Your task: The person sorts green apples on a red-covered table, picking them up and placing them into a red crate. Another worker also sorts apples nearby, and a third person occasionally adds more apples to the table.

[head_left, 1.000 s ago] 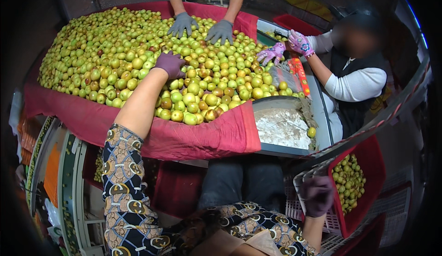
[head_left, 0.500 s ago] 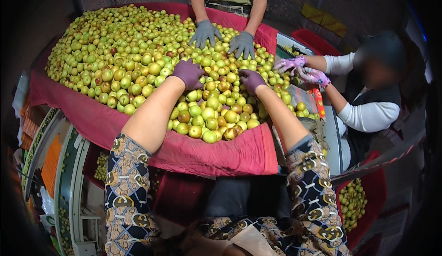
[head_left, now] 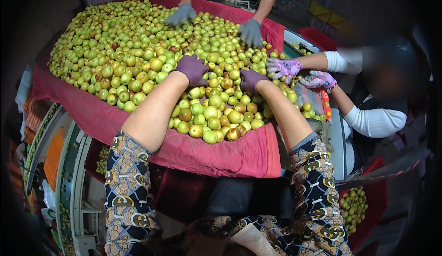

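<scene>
Yellow-green fruit, crimson cloth

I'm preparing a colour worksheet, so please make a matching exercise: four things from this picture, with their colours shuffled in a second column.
Things:
1. Left hand
2. Fruit heap
3. Cloth
4. Opposite co-worker's gloves

Colours:
A. Red
B. Grey
C. Gloved in purple
D. Mostly yellow-green

Right pairs: 1-C, 2-D, 3-A, 4-B.

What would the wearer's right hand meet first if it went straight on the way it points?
Most likely the right hand would first meet the yellow-green fruit lying just ahead of it; exact depth is unclear.
</scene>
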`<act>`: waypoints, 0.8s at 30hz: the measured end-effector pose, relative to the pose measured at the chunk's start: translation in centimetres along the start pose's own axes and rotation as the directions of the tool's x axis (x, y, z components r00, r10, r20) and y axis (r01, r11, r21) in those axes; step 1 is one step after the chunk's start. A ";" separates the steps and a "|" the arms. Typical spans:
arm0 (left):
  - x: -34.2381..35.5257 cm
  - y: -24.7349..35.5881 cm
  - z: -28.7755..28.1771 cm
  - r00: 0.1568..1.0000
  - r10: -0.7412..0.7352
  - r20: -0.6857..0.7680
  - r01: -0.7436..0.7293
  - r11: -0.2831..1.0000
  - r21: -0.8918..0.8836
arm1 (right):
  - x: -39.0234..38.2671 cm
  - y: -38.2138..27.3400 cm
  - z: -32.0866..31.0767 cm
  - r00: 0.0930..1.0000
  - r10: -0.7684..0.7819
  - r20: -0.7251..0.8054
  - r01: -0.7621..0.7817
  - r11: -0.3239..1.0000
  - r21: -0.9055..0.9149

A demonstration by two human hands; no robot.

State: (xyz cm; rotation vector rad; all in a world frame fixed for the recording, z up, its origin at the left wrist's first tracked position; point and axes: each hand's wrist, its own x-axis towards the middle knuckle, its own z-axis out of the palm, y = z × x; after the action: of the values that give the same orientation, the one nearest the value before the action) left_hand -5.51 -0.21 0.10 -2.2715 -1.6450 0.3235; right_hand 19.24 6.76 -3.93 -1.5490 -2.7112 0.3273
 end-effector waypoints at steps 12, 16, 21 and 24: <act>0.9 0.0 0.3 1.000 -0.017 -0.010 0.017 1.000 0.005 | -16.8 -8.2 -0.9 0.868 -0.179 -0.463 0.208 0.978 0.013; 1.2 0.1 0.1 0.999 -0.003 -0.042 0.003 1.000 0.003 | -30.8 -8.4 -0.9 0.960 -0.235 -0.149 0.272 0.671 0.690; 1.2 0.7 -0.9 0.999 0.000 -0.045 0.001 1.000 0.021 | -45.1 -0.3 2.4 0.947 -0.165 -0.276 0.301 0.154 0.941; 1.4 1.0 -0.8 0.999 -0.003 -0.041 0.003 1.000 0.000 | -51.8 3.6 5.3 0.828 0.324 -0.457 0.552 -0.331 0.765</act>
State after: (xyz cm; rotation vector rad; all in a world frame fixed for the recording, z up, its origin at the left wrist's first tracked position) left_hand -3.96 0.71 0.46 -2.2608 -1.6277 0.2745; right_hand 48.37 -36.60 -4.55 -0.4173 -0.9372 1.4054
